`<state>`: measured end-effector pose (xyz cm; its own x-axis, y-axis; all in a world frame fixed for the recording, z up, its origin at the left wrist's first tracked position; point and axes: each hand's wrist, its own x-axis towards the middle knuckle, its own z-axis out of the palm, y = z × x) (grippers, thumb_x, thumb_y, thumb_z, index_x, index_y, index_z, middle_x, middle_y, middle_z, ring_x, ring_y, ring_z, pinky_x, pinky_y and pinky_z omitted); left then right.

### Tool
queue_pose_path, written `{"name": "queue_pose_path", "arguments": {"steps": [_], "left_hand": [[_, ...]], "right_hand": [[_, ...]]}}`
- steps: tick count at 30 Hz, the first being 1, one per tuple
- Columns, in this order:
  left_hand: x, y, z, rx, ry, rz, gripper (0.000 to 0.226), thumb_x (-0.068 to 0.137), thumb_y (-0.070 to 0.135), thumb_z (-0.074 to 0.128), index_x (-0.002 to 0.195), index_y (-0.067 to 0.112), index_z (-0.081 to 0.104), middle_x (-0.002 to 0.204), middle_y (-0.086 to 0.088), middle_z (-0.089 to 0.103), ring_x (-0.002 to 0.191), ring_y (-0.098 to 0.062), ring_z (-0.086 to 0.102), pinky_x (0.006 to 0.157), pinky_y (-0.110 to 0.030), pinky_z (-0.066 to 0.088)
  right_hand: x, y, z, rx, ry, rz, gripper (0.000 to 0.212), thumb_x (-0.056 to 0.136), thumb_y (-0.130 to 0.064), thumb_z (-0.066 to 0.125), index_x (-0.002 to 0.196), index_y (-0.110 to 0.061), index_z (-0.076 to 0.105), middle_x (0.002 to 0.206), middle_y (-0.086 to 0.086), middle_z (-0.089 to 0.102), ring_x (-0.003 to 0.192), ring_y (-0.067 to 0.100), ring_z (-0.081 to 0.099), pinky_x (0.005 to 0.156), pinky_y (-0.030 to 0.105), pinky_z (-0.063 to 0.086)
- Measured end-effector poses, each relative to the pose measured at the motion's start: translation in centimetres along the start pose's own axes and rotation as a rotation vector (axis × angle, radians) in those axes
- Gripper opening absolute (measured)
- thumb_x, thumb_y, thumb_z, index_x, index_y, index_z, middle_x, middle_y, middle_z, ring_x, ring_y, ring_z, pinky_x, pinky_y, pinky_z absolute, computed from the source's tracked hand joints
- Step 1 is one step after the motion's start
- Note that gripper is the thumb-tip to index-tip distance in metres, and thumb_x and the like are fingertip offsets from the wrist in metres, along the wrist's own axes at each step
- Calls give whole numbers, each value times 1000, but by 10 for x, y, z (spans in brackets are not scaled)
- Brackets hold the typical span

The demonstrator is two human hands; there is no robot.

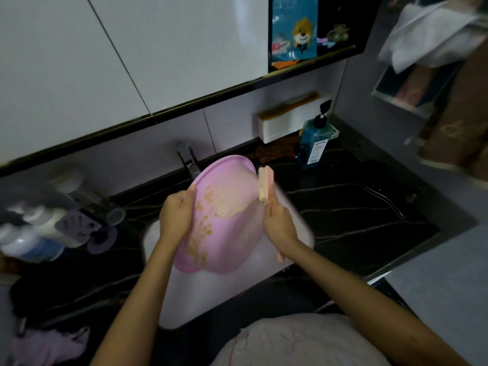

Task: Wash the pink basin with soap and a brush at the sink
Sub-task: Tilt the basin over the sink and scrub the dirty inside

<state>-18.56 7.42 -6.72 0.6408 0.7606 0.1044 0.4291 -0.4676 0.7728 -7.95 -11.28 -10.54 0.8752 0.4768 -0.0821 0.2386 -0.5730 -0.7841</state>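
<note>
The pink basin [227,233] is tilted on its side above the white sink [184,294], its inside facing me and streaked with yellowish suds. My left hand [175,215] grips the basin's left rim. My right hand [280,224] holds a pink brush [265,183] by its handle, with the pale bristle head up against the basin's right rim. The end of the handle sticks out below my wrist.
A chrome tap [188,161] stands behind the basin. A blue pump bottle [314,143] and a white wall holder [290,120] are at the back right on the black marble counter [356,207]. Several bottles and a cup rack [52,225] crowd the left side.
</note>
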Motion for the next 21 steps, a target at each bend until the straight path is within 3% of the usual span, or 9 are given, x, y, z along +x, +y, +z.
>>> {"name": "queue_pose_path", "arguments": {"steps": [2,4,6,9,11,14,18,19,21], "left_hand": [[0,0,-1,11,8,4,51,85,55,38,52,17,30,49,4,35,50,-15,34,53,-33,27],[-3,3,1,23,6,4,51,85,54,37,51,17,31,49,4,37,49,-15,35,52,-32,28],[-5,4,1,30,-1,-11,51,86,53,37,51,17,32,50,3,38,50,-15,36,52,-32,28],[-2,4,-1,24,5,-23,51,87,53,37,52,18,30,50,4,36,49,-14,34,52,-32,26],[-1,5,0,33,4,-21,51,87,54,37,52,18,30,49,4,35,49,-14,34,52,-32,27],[-4,6,3,42,-9,-5,53,93,48,41,51,17,31,49,3,37,49,-15,36,53,-32,28],[-2,4,-1,19,7,-54,52,87,53,39,52,16,31,49,3,37,49,-15,35,54,-33,28],[-1,3,-1,22,17,-55,52,87,53,39,51,16,31,49,3,37,49,-16,35,54,-33,28],[1,1,1,25,26,-50,53,89,51,39,51,16,30,48,3,36,50,-18,35,54,-33,28]], "right_hand": [[-25,-12,7,-106,-85,-170,55,102,-28,24,146,-28,-9,69,11,57,52,18,49,46,26,35],[-27,-18,11,-261,-81,-316,56,101,-28,26,149,-24,-4,65,12,57,48,20,48,44,26,29],[-4,-12,7,-238,46,-232,56,100,-20,30,151,-13,11,66,15,61,54,29,58,43,26,28],[-2,-14,-3,-249,-15,-48,61,101,-18,30,152,-17,-3,77,14,61,66,28,58,50,30,32],[-32,-22,4,-407,-114,-230,62,101,-21,30,150,-17,-9,74,11,58,61,23,52,45,31,30],[-39,-27,15,-381,-97,-511,59,99,-27,26,149,-19,-3,70,15,64,57,33,59,51,36,44],[7,-21,-5,-386,-15,-240,62,99,-16,33,152,-17,1,86,17,66,66,31,58,55,34,35],[3,-17,-7,-409,4,-189,63,99,-15,33,152,-16,0,80,15,64,63,30,57,53,33,34],[-22,-10,4,-448,111,-278,63,95,-14,35,151,-14,7,56,5,52,45,22,48,41,26,26]]}}
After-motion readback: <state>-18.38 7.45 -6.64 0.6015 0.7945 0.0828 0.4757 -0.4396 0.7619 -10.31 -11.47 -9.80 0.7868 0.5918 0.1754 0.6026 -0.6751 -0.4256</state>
